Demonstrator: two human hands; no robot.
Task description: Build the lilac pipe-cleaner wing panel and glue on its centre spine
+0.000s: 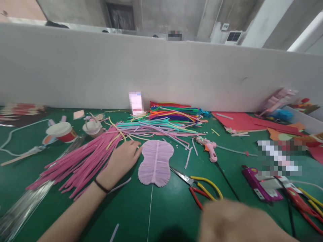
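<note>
My left hand (121,161) lies on the green table among pink pipe cleaners (83,161), its fingers curled and touching the left edge of a lilac wing-shaped piece (155,163) made of pipe cleaners with a thin white stem running down. A black band sits on that wrist. My right hand (234,222) is a blurred shape at the bottom right edge, close to the camera; its fingers do not show. Pliers with red and yellow handles (199,186) lie between the two hands.
A pile of coloured pipe cleaners (171,117) lies at the back by the white partition. A pink glue gun (210,148), red paper sheets (239,121), paper cups (62,131), a purple tool (262,185) and a clear wrapper (22,205) surround the work area.
</note>
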